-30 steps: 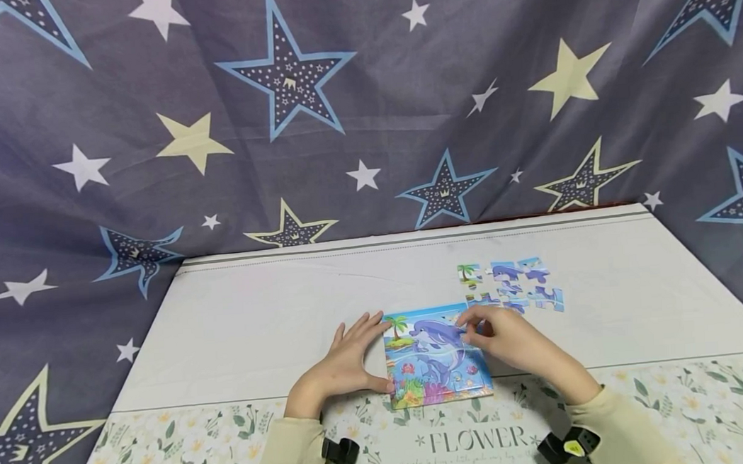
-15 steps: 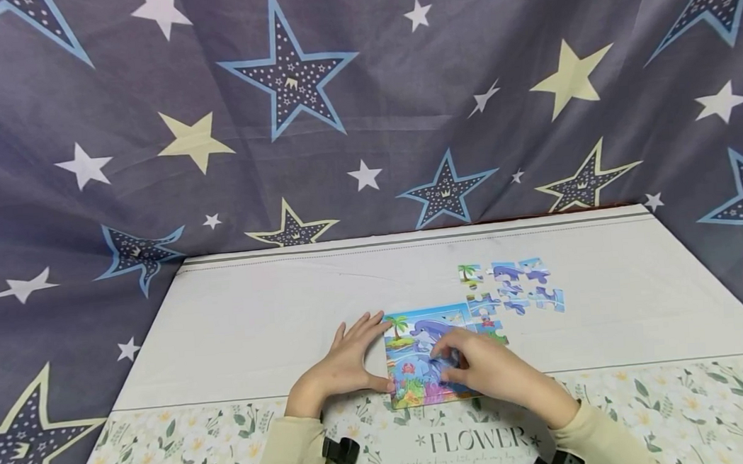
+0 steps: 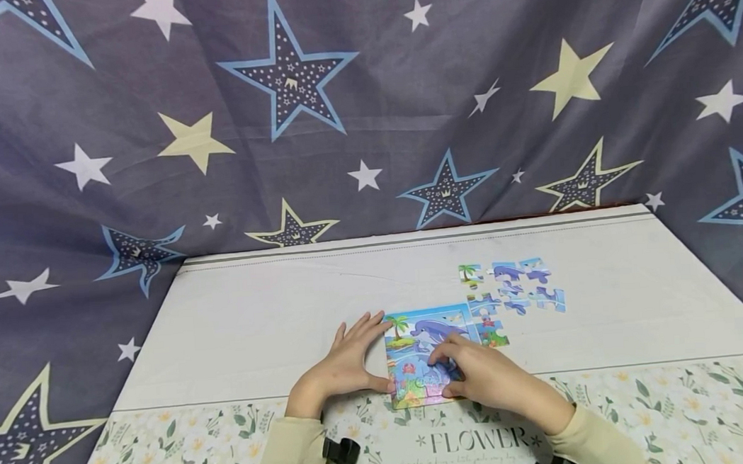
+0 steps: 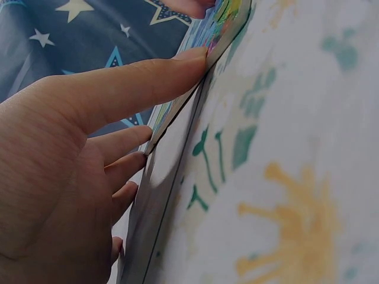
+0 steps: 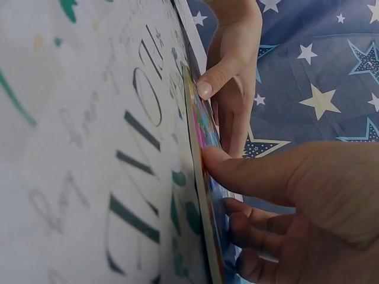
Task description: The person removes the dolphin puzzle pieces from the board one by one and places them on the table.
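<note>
A dolphin jigsaw puzzle (image 3: 411, 361) lies flat in its board near the middle of the table. My left hand (image 3: 347, 361) is spread along the board's left side, thumb and fingertips touching that edge. Over the puzzle's lower right part, my right hand (image 3: 482, 374) has bent fingers and the thumb apart, both touching the picture. Its thumb (image 5: 237, 171) lies near the front edge in the right wrist view. Whether it pinches a piece is hidden. Beyond the board's right side lie several loose puzzle pieces (image 3: 507, 273), and a crab-and-seaweed piece (image 3: 494, 334) sits by its right edge.
The white table (image 3: 274, 316) has a flower-patterned front strip (image 3: 688, 397) with printed lettering. A dark star-printed cloth (image 3: 351, 105) hangs behind. Black straps with small devices (image 3: 342, 452) are on both wrists.
My right hand has moved left and down from the puzzle's right edge to its lower right part, uncovering the crab-and-seaweed piece. My left hand stays in place.
</note>
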The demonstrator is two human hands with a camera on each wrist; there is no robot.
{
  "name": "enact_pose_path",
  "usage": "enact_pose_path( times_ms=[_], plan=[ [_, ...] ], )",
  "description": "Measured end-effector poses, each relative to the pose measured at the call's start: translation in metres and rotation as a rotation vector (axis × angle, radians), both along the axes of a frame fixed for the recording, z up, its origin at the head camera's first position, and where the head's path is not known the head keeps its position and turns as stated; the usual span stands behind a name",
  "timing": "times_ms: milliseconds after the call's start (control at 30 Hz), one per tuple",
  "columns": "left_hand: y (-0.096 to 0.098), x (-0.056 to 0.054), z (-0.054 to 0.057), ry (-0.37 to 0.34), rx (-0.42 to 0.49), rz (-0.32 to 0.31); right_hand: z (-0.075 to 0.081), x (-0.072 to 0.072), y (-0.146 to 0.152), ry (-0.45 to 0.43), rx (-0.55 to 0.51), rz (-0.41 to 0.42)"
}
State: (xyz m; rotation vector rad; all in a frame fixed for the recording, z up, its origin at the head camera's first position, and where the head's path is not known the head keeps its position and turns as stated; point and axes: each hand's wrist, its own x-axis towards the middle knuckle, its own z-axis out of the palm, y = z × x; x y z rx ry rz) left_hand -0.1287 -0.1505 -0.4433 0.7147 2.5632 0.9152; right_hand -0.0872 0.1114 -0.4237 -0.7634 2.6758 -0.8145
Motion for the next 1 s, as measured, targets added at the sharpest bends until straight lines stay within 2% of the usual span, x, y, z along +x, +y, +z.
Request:
enact_pose_path(
  times_ms=[200,600,867,1000],
  plan=[
    [-0.0002,0.0007,0.0002,-0.003,0.004,0.006,-0.0010,0.0007,-0.0015,0.017,0.009,0.000],
    [-0.0005,0.0004,0.0001,-0.006,0.001,0.002,-0.0022,0.0003,-0.0004,0.031,-0.037,0.000],
    [-0.0003,0.0001,-0.0011,-0.005,0.013,0.002,0.0001,0.0000,0.0008,0.043,-0.096,-0.003],
    [-0.0007,0.0002,-0.0018,-0.002,0.014,0.004,0.0017,-0.0010,0.0010,0.023,-0.139,-0.003]
  ],
)
